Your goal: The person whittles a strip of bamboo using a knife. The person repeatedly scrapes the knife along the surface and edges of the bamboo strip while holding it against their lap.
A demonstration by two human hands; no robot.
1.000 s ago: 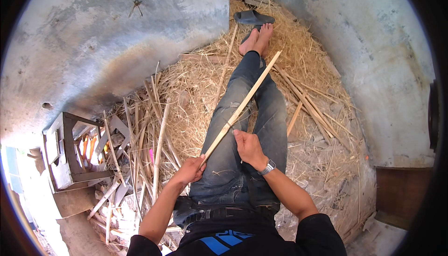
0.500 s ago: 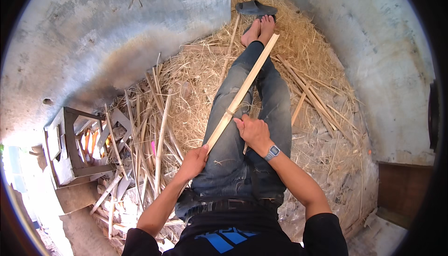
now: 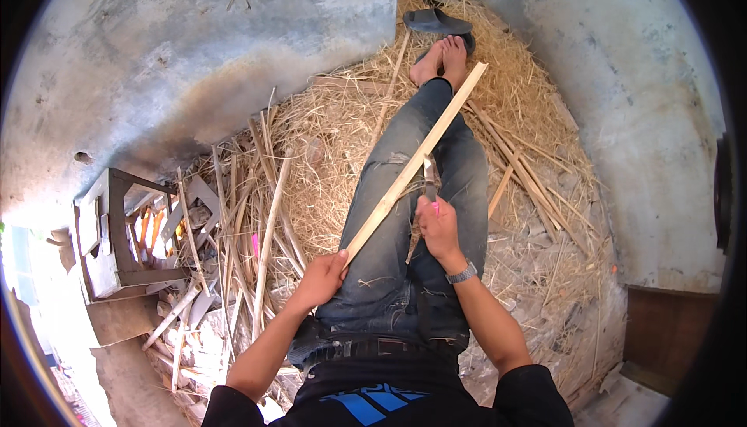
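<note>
A long pale bamboo strip [image 3: 405, 175] lies slantwise over my outstretched legs, its far end past my shins. My left hand [image 3: 323, 278] is closed on its near end, by my left thigh. In my right hand [image 3: 438, 229] is a knife [image 3: 431, 178], gripped in a fist with a bit of pink showing at the handle. Its blade points away from me, and the tip reaches the strip's right edge around knee height. Most of the handle is hidden by my fingers.
Straw-like shavings [image 3: 319, 155] cover the ground around my legs. Loose sticks [image 3: 268, 248] are heaped on the left, and more strips [image 3: 525, 170] lie on the right. A broken frame [image 3: 128, 232] stands at far left. Walls [image 3: 257, 30] rise on both sides; dark sandals [image 3: 436, 20] lie beyond my feet.
My right hand has turned, and the knife blade now sits farther along the strip, away from me. The strip's far end has shifted slightly right. My left hand keeps its grip.
</note>
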